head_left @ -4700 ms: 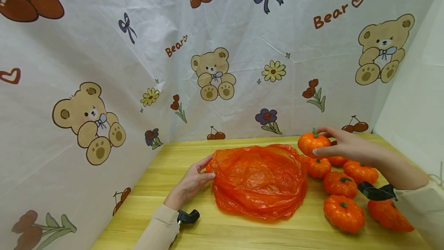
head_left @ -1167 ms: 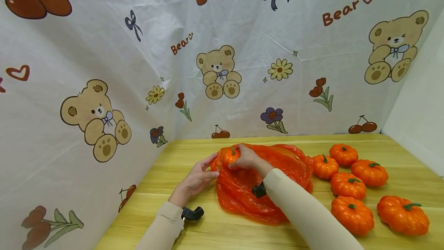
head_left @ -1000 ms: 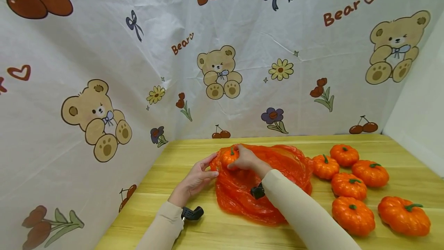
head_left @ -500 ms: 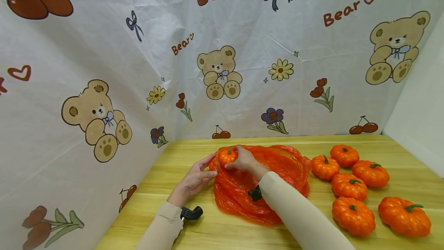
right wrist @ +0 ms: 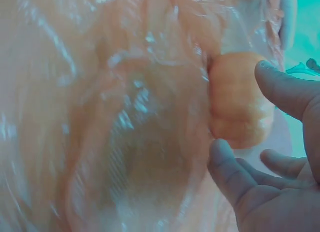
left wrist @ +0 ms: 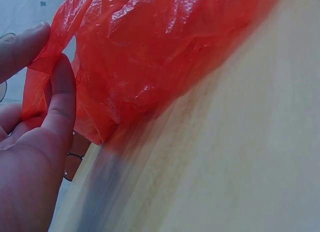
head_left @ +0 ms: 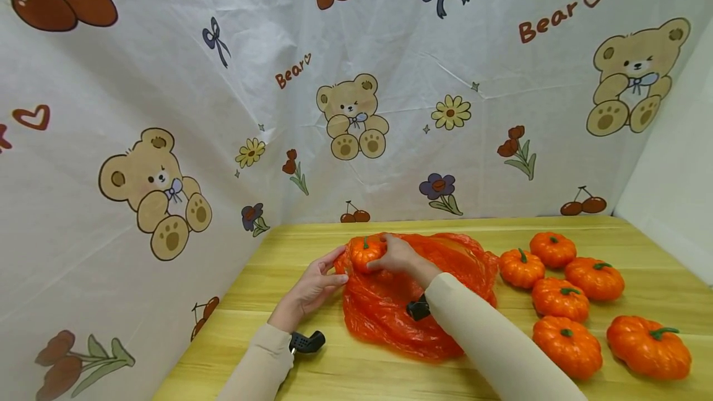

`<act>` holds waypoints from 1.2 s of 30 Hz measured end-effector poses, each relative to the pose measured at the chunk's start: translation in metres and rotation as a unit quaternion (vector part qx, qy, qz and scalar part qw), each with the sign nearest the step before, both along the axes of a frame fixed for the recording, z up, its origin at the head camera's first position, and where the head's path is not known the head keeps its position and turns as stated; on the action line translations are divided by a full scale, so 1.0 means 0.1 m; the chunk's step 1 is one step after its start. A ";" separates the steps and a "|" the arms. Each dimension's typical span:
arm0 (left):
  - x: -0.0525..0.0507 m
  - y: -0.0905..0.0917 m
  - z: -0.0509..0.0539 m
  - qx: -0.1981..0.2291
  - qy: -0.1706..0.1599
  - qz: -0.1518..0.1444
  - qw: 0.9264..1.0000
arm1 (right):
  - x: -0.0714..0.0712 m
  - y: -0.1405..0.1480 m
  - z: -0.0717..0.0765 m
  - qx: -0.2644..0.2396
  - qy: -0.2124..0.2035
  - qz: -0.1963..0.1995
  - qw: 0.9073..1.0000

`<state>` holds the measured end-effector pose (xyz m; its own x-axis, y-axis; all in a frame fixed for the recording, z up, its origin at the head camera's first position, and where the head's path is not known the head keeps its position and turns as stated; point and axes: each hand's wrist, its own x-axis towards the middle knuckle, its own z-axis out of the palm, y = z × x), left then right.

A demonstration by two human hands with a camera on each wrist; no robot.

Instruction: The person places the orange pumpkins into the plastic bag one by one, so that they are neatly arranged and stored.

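Observation:
On the wooden table lies a crumpled, thin orange-red plastic bag (head_left: 401,320), its mouth spread open. My left hand (head_left: 312,286) pinches the bag's left rim, and the left wrist view shows the film (left wrist: 135,56) running between thumb and fingers. Just inside that rim sits a small orange toy pumpkin (head_left: 365,255) with a green stem. My right hand (head_left: 401,257) reaches over the bag beside the pumpkin. In the right wrist view its thumb and fingers are spread and loose around the pumpkin (right wrist: 240,99); whether a fingertip touches it is hard to tell.
To the bag's right, several more orange pumpkins stand on the table (head_left: 613,351), including one close by the bag's edge (head_left: 522,268) and a larger one (head_left: 648,348) farthest right. A printed bear sheet (head_left: 390,110) hangs behind and along the left side.
Earlier, my right hand held a pumpkin above the group on the right. It then carried it into the bag's left side. Now its fingers have loosened and shifted slightly right; my left hand keeps the rim.

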<state>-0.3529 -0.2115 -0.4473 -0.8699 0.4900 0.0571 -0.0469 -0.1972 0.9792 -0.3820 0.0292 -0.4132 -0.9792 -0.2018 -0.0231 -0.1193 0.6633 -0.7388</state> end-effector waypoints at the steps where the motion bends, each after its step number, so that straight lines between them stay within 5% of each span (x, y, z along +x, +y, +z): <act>1: 0.00 0.00 0.00 -0.002 0.001 0.000 1.000 | 0.01 0.02 0.02 0.002 -0.003 0.003 1.000; 12: 0.01 0.01 -0.02 0.003 0.001 -0.001 1.000 | 0.17 0.26 0.30 0.054 -0.015 0.051 0.997; 26: 0.01 0.03 0.08 -0.005 -0.008 0.009 1.000 | 0.44 0.79 0.72 0.004 -0.007 0.100 0.995; 36: 0.02 0.01 0.05 -0.009 -0.012 0.012 1.000 | 0.73 1.15 0.77 -0.010 0.022 0.150 0.988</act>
